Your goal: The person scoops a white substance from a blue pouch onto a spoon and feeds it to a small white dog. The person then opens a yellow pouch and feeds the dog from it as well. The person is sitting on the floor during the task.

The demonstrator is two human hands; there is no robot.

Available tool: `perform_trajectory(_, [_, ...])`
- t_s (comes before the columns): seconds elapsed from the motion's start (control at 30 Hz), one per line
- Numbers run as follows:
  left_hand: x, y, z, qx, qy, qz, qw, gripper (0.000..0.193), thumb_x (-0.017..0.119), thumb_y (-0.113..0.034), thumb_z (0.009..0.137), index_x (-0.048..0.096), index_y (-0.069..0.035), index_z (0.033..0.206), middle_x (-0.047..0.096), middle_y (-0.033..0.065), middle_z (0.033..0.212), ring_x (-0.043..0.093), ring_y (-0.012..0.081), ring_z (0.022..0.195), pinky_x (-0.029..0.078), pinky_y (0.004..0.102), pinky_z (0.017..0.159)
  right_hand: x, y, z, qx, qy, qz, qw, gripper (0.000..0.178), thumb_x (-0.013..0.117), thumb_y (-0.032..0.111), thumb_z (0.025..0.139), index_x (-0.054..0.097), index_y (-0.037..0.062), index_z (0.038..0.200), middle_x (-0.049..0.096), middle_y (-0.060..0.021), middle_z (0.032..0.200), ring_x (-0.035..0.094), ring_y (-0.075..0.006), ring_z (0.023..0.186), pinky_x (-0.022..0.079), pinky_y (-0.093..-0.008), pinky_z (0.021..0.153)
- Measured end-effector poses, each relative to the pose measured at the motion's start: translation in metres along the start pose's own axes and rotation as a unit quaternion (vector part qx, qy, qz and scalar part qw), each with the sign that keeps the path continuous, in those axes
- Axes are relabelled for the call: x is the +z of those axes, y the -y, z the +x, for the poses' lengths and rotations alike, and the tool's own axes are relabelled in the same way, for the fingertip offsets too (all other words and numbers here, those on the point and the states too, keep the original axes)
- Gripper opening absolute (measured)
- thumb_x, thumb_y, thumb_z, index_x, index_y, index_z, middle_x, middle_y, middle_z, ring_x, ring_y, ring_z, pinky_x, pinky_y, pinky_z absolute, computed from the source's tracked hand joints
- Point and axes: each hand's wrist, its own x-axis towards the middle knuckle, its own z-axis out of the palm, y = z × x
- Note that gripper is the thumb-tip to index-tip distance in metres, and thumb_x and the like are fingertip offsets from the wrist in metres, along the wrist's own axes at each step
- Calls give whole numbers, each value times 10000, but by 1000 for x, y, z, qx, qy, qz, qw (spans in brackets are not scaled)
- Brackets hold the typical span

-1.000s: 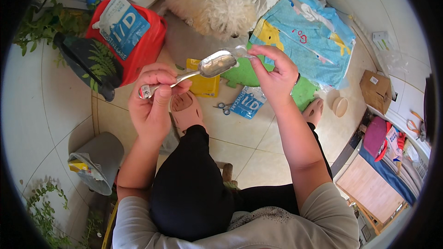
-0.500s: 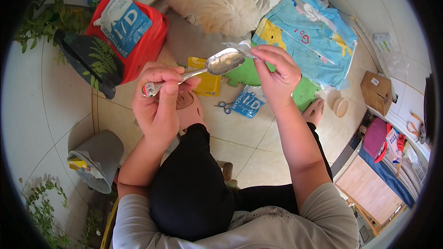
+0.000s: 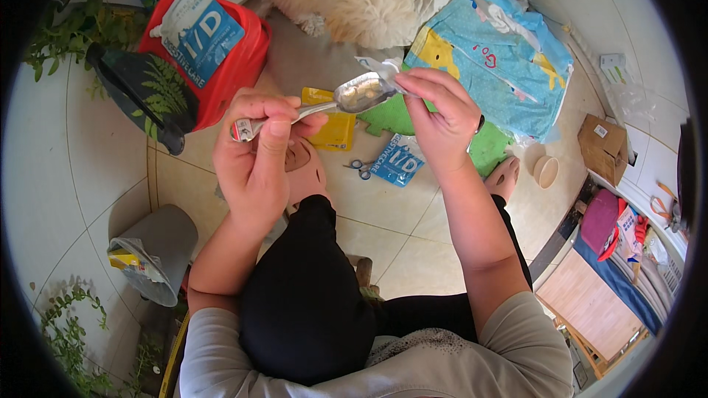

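My left hand (image 3: 256, 144) grips a metal spoon (image 3: 359, 96) by its handle, fingers wrapped round it and the handle's end sticking out to the left. The spoon's shiny bowl points right, with small tan patches in it that may be contents or reflections. My right hand (image 3: 448, 112) pinches a thin whitish piece (image 3: 382, 68), perhaps a wipe or small packet, against the far right rim of the bowl. Below the hands, a yellow pouch (image 3: 333, 136), scissors (image 3: 361, 169) and a blue-and-white pouch (image 3: 398, 160) lie on the tiled floor.
A fluffy cream-coloured dog (image 3: 354, 4) lies ahead beside a blue towel (image 3: 501, 59). To the left stand a red container (image 3: 251, 51) with a blue-and-white bag on it, a dustpan (image 3: 133, 96) and a grey bin (image 3: 173, 239). A paper cup (image 3: 546, 172) and cardboard box (image 3: 603, 149) stand right.
The spoon has shifted slightly right. The whitish piece is now more spread over the bowl's far edge, and my right hand has turned a little. The dog has moved slightly.
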Motion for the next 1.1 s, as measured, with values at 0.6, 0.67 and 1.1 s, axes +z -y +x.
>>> perform_trajectory(0.6, [11, 11, -6, 37, -63, -34, 997, 118, 443, -118, 871, 461, -3, 896, 456, 101, 914, 548, 194, 780, 495, 319, 695, 11, 11, -3, 92, 2, 70, 993, 277, 575, -133, 624, 650, 49, 819, 605, -67, 800, 581, -133, 681, 462, -219, 542])
perform_trajectory(0.67, [12, 14, -7, 45, -71, -45, 995, 136, 462, -120, 867, 455, 15, 878, 478, 100, 880, 598, 210, 719, 476, 289, 681, 11, 14, -1, 104, -7, 73, 992, 274, 572, -132, 630, 649, 44, 824, 606, -66, 801, 582, -129, 684, 463, -219, 542])
perform_trajectory(1.1, [18, 21, -8, 104, -80, -72, 989, 151, 423, -154, 885, 434, -6, 913, 435, 108, 982, 545, 217, 817, 469, 345, 764, 32, 23, -11, 221, -88, 188, 953, 161, 618, -68, 678, 621, -9, 828, 610, -77, 774, 573, -126, 695, 446, -220, 620])
